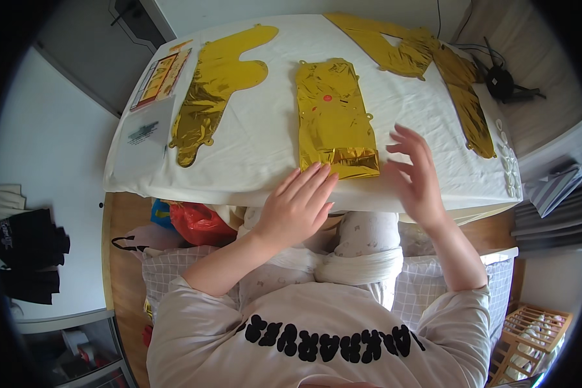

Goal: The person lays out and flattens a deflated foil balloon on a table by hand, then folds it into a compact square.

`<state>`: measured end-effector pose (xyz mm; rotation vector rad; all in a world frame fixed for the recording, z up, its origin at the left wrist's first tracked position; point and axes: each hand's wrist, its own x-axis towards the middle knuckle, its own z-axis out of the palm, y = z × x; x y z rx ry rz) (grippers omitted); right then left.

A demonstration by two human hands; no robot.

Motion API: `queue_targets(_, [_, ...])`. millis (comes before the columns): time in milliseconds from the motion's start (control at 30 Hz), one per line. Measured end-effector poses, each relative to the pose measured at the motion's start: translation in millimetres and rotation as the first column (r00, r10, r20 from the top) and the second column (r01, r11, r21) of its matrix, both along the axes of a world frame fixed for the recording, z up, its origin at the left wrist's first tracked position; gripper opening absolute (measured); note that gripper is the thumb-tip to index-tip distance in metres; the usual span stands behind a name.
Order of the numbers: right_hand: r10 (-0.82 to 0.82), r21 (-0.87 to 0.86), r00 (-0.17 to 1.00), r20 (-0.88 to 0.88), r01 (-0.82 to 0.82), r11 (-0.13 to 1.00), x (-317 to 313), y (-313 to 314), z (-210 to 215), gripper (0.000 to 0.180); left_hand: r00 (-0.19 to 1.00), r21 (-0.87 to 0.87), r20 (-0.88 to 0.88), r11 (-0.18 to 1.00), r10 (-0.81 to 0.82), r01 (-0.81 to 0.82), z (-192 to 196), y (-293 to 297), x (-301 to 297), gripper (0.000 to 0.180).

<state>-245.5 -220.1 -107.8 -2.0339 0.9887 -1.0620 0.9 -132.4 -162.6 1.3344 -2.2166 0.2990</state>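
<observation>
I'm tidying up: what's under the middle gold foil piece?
The middle gold foil piece lies on the white tablecloth, which shows around it. Anything else beneath is covered; the left hand hides part of its near edge.

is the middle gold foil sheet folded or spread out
Mostly spread: the middle gold foil sheet lies flat on the white cloth, though a shiny, creased band at its near end looks folded over.

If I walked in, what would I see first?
Probably the gold foil piece in the middle, with the left hand at its near edge and the right hand raised beside it. Another gold shape lies to the left, and more gold foil to the right, on the white cloth.
</observation>
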Motion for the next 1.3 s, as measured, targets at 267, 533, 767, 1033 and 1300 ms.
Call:
queue_targets(267, [-0.134,-0.641,0.893,-0.429,-0.196,0.742,-9,17,-28,0.030,1.000,0.026,-0.029,1.000,-0.004,0.005,4,0,-1,0.046])
queue_targets(533, [-0.113,-0.619,0.888,-0.445,-0.214,0.756,-15,18,-34,0.037,1.000,0.051,-0.007,0.999,0.020,-0.020,-1,3,1,0.050])
queue_targets(767, [-0.101,-0.540,0.880,-0.465,-0.191,0.820,-6,21,-25,0.041,0.926,0.279,-0.377,0.949,-0.031,0.145,31,-4,13,0.050])
queue_targets(1033, [-0.118,-0.564,0.873,-0.474,-0.198,0.802,-4,15,-25,0.040,0.967,0.135,-0.093,0.959,-0.239,0.250,51,-29,71,0.053])
queue_targets(1300, [-0.136,-0.599,0.853,-0.503,-0.230,0.767,-8,16,-30,0.039,0.938,0.174,0.220,0.957,-0.268,0.232,28,-20,67,0.061])
